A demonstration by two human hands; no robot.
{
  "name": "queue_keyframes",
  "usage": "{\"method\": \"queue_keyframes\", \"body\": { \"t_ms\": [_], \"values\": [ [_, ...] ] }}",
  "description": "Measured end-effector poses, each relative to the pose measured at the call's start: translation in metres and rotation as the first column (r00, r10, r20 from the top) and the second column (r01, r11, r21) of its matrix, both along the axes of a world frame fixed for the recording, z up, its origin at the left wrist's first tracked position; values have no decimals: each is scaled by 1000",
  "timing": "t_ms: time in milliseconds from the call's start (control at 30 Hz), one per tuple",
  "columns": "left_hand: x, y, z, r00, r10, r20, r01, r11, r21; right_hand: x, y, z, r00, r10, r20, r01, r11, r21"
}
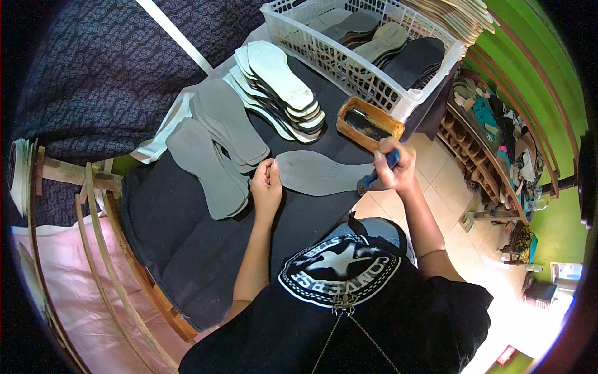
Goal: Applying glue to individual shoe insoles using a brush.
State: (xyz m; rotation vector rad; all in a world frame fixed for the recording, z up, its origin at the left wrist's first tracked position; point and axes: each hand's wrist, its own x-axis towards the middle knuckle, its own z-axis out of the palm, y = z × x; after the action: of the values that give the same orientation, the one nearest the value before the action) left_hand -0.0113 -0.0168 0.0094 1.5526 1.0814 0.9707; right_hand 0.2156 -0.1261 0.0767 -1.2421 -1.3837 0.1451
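Observation:
A grey shoe insole (324, 173) lies flat on the black-covered table, its wide end to the left. My left hand (267, 181) pinches that wide end between thumb and fingers. Closed around a blue-handled brush (390, 159) is my right hand (398, 163), and the dark bristles reach the insole's narrower right end. Just beyond the right hand stands an oblong yellowish container (367, 124) with dark stuff inside. Left of my left hand are stacks of grey insoles (212, 171), with a pile of white-topped insoles (280, 78) behind them.
A white plastic crate (398, 93) holding more insoles stands at the table's far right. Beside it rises a stack of beige sheets (458, 15). A wooden shelf (479, 149) full of scraps is against the green wall. Wooden rails (103, 249) run along the left.

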Motion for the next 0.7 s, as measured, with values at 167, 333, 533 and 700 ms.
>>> {"method": "queue_keyframes", "body": {
  "t_ms": [167, 333, 533, 700],
  "values": [
    [6, -1, 1, 996, 12, 84, -16, 999, 46, -23, 13, 8, 1000, 18, 22, -17, 999, -27],
    [1, 3, -3, 1000, 1, -13, -1, 999, 36, -29, 18, -15, 985, 172, -24, -171, 985, 31],
    [0, 2, -3, 1000, -8, 30, 7, 999, 35, 4, 5, 2, 996, -41, -76, 37, 998, -52],
    [5, 0, -2, 997, 51, 61, -57, 992, 110, -20, 17, 14, 965, 4, 262, -1, 1000, -14]
  ]
}}
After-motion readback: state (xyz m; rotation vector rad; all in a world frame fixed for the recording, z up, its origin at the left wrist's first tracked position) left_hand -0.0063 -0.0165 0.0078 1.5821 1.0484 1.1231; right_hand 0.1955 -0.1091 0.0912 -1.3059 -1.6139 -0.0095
